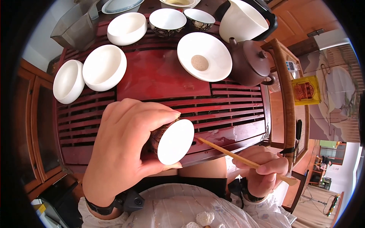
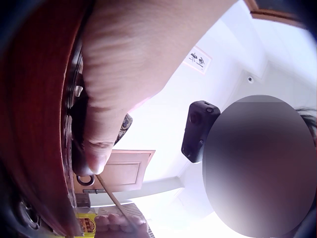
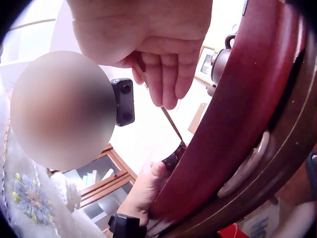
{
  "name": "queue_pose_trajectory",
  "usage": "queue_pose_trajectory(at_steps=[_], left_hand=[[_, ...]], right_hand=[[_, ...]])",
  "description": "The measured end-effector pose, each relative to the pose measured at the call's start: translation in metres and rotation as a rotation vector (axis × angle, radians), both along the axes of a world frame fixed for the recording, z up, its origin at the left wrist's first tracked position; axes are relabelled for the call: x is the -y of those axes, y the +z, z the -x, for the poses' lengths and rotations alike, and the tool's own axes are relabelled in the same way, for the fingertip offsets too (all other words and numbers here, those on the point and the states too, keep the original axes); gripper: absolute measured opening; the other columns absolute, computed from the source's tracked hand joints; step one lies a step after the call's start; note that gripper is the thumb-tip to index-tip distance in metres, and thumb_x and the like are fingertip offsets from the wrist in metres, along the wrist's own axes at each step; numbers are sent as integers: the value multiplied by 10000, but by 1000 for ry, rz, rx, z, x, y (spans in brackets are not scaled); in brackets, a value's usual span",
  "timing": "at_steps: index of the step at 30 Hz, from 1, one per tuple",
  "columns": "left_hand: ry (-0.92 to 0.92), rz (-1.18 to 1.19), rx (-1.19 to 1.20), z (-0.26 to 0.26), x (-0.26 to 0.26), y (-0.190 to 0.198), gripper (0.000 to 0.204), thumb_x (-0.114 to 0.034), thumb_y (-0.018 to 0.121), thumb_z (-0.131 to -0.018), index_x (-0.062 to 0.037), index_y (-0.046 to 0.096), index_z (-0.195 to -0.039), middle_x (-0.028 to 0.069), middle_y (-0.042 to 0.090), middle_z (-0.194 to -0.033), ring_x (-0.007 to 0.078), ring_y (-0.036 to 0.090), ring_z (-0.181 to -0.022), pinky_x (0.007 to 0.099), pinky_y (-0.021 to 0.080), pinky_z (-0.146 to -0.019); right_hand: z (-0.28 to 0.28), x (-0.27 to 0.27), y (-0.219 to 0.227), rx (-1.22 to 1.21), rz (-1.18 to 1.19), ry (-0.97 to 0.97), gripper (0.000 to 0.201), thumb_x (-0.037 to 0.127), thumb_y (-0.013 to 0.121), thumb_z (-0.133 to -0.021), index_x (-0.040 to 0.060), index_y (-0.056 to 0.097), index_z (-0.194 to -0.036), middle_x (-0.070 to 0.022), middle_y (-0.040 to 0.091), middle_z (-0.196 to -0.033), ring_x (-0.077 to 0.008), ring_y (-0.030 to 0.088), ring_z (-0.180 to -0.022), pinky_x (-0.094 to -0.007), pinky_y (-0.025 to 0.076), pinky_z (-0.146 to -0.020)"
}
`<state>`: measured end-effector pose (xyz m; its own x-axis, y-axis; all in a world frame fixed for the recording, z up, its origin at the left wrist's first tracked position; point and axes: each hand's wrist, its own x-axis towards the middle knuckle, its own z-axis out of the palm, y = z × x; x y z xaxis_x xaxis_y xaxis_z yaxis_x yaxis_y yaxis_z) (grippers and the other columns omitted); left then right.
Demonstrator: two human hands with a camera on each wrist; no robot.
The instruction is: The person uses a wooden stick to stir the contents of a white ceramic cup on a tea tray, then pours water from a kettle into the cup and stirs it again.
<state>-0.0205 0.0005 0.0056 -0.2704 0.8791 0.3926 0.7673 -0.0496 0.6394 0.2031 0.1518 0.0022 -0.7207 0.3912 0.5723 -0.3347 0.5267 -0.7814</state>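
Note:
My left hand holds a small dark-patterned cup by its side, thumb and fingers around it. Its round white face is turned up toward the head camera, over the tea tray's front edge. In the left wrist view, a bit of the patterned side shows behind the thumb. To the right, my right hand grips a thin bamboo tea scoop with curled fingers. The narrow tip points left at the cup, close beside it; the wide end sticks out behind the hand.
A white bowl with a tan round patch inside and a brown clay teapot stand at the back right. White cups line the left and back, with patterned bowls and a white pitcher. A yellow tin is right.

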Motion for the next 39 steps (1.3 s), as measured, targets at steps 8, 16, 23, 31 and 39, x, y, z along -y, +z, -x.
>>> queue_pose_trajectory(at_steps=[8,16,23,31,39], left_hand=[[-1,-24,52,-1,0,-2,720,-240,920,-522,-81,525,-1102,119,668,-1108,271,618,-980,400,402,-878],[33,108,47,0,2,6,882,-325,897,-532,-50,505,-1272,114,660,-1123,289,571,-1001,408,401,-905],[41,81,-9,-1,3,7,854,-257,856,-514,-45,520,-1270,122,634,-1067,324,552,-977,423,396,-910],[48,83,-3,-1,4,5,773,-201,851,-533,-48,547,-1227,140,594,-1103,345,550,-984,422,410,-906],[65,79,-25,-3,4,8,740,-150,859,-504,-52,567,-1177,129,599,-1107,337,560,-1007,419,429,-892]], right_hand=[[20,2,6,8,22,246,174,106,503,-959,-35,557,-1046,-226,663,-885,-353,661,-758,-438,536,-648],[31,13,11,124,-92,195,184,34,513,-902,-22,564,-1069,-189,658,-886,-335,654,-768,-420,514,-668],[32,13,10,112,-64,192,186,44,500,-911,-26,563,-1072,-193,660,-890,-335,654,-776,-436,527,-702],[31,9,16,208,-124,143,213,229,408,-1029,30,483,-1044,-216,672,-915,-299,663,-802,-418,538,-732],[31,10,14,185,-152,140,211,228,400,-1032,36,488,-1038,-212,670,-914,-296,662,-797,-434,544,-747]])
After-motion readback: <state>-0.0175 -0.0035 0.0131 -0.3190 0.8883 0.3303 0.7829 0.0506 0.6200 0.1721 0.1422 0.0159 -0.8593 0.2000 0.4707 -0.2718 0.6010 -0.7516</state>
